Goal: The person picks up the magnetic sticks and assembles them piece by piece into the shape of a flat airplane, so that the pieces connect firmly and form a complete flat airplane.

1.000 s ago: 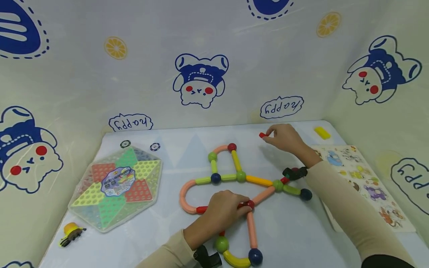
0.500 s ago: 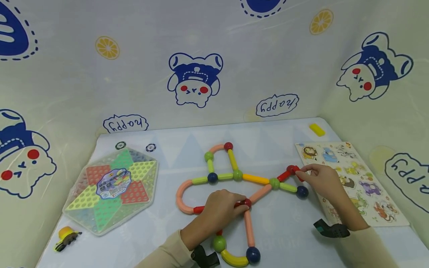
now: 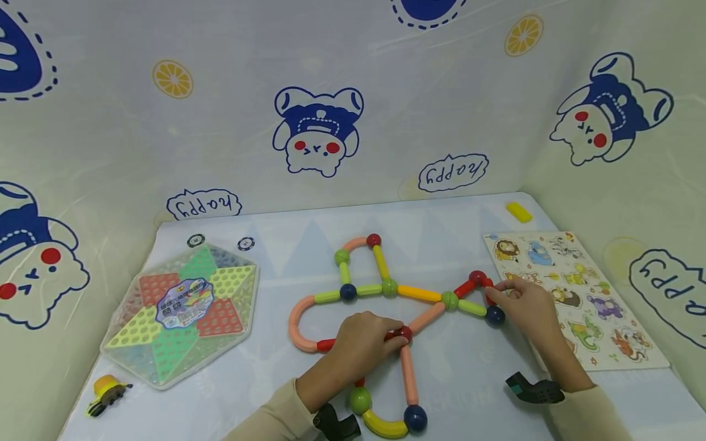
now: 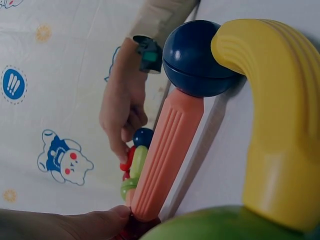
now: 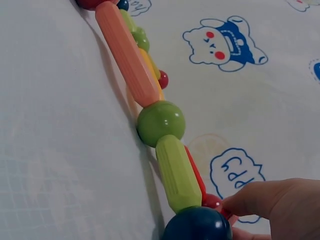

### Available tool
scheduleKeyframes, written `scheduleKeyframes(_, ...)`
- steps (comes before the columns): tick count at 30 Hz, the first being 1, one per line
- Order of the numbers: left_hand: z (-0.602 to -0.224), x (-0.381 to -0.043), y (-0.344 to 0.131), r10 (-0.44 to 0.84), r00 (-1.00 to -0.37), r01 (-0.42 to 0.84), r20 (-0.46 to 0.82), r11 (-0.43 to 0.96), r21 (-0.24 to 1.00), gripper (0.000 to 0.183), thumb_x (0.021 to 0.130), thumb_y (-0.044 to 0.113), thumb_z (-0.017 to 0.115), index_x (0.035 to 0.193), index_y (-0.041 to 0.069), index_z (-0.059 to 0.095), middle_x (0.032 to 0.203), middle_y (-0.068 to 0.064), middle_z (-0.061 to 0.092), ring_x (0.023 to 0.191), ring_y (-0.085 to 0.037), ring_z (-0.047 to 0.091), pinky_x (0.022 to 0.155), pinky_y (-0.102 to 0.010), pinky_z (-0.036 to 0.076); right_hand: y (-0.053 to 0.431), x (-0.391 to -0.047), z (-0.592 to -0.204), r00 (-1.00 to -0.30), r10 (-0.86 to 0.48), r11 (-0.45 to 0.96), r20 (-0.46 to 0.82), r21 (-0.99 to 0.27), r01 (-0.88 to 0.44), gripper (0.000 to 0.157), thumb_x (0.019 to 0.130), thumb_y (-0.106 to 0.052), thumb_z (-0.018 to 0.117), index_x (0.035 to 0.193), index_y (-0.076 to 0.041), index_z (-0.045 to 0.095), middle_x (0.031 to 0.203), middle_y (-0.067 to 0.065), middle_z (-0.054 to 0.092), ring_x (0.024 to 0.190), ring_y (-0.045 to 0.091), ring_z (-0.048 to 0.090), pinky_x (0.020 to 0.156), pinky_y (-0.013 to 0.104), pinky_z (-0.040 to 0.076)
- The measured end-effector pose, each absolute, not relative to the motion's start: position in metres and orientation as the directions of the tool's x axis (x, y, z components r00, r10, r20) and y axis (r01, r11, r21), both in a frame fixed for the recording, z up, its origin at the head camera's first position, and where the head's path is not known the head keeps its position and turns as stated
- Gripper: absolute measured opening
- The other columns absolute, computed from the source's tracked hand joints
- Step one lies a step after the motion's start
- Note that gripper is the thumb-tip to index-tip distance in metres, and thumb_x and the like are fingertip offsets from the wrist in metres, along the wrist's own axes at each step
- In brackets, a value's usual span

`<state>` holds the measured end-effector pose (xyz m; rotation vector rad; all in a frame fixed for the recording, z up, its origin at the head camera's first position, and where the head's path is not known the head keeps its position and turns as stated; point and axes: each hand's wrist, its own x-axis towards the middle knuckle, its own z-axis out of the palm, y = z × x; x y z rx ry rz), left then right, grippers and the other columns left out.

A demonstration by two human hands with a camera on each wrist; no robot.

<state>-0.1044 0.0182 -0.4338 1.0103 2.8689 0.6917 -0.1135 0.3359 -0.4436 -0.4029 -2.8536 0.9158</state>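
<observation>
A figure of coloured magnetic rods and balls lies across the middle of the table. My left hand (image 3: 361, 346) grips it at a central red ball (image 3: 406, 333), with fingers and thumb at the ball and part of the red rod beside it hidden. At the figure's right end, my right hand (image 3: 529, 312) pinches a short red rod (image 3: 489, 293). This rod spans from another red ball (image 3: 477, 278) to a dark blue ball (image 3: 495, 316), closing a small loop with a green ball (image 3: 450, 300). The right wrist view shows thumb and finger behind the dark blue ball (image 5: 197, 225).
A hexagonal checkers board (image 3: 179, 315) lies at left, with two small round chips (image 3: 246, 244) behind it and a yellow-and-black toy (image 3: 107, 394) in front. An animal picture board (image 3: 587, 306) lies at right, partly under the right hand. A yellow block (image 3: 519, 212) sits at the back right.
My right hand has brought the short red rod from the back of the table to the figure's right end, between the red and dark blue balls. The left hand keeps its grip.
</observation>
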Motion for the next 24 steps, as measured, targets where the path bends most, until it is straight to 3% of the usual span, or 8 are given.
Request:
scheduleKeyframes(13,-0.4337,-0.1029,0.0164,0.590,-0.795,0.592,0.143,0.700,0.399,0.030,0.083,0.042,0.068,0.104,0.021,0.074,0.065,0.013,0.062,0.052,0.000,0.042,0.043,-0.019,0.029,0.3284,-0.1111,-0.4450,-0.963,0.263,0.775,-0.058,-0.581,0.247,0.054,0.082,-0.057,0.061,0.097,-0.006,0.066,0.055,0.001,0.040,0.052,0.019,0.039,0.042,0.028,0.027)
scheduleKeyframes(24,-0.4342,-0.1047,0.0162,0.602,-0.787,0.601,0.131,0.702,0.383,0.030,0.084,0.042,0.068,0.105,0.022,0.073,0.067,0.012,0.063,0.053,-0.001,0.044,0.044,-0.018,0.031,0.3273,-0.1105,-0.4463,-0.969,0.247,0.797,-0.001,-0.569,0.204,0.051,0.084,-0.054,0.061,0.098,-0.005,0.065,0.053,0.000,0.039,0.047,0.020,0.040,0.040,0.027,0.027)
